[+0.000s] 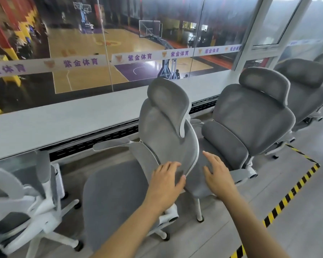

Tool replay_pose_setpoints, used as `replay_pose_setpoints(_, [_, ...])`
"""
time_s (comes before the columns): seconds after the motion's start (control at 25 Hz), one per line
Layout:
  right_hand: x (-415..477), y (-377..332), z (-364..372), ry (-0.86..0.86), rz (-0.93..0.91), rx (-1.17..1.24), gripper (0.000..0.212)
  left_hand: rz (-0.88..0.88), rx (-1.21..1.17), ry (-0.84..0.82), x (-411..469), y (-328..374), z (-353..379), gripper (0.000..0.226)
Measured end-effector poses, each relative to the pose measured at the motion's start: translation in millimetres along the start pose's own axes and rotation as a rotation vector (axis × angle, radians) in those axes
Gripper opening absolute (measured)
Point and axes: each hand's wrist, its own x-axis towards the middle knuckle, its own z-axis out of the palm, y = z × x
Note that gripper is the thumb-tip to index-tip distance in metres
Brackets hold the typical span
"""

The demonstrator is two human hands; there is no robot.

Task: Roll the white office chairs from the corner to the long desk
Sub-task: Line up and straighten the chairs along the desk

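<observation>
Chair (168,131) sits by long desk (63,118), left hand (166,181) holding its back, right hand (217,176) open; next it likely needs turning in.

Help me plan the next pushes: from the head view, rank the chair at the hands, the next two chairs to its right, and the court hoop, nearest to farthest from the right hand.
From the right hand:
1. Near chair, at the hand, just left.
2. Second chair, ahead right.
3. Third chair, farther right.
4. Hoop, far ahead, outside.
</observation>
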Motion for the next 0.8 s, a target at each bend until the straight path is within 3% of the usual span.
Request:
replay_pose_setpoints(0.16, [34, 25, -10, -0.089, -0.087, 0.025, 0.053, -0.041, -0.054, -0.027, 48, 26, 26, 0.054])
replay_pose_setpoints(0.32, [85, 49, -20, -0.091, -0.113, 0.058, 0.051, -0.244, -0.017, -0.022, 86, 52, 60, 0.071])
replay_pose_setpoints(0.48, [130, 65, -28, -0.181, -0.219, 0.085, 0.049, -0.444, 0.063, 0.109, 107, 69, 81, 0.058])
replay_pose_setpoints(0.8, [172, 64, -23, -0.258, -0.355, 0.248, 0.045, -0.466, -0.005, 0.135, 44, 74, 74, 0.052])
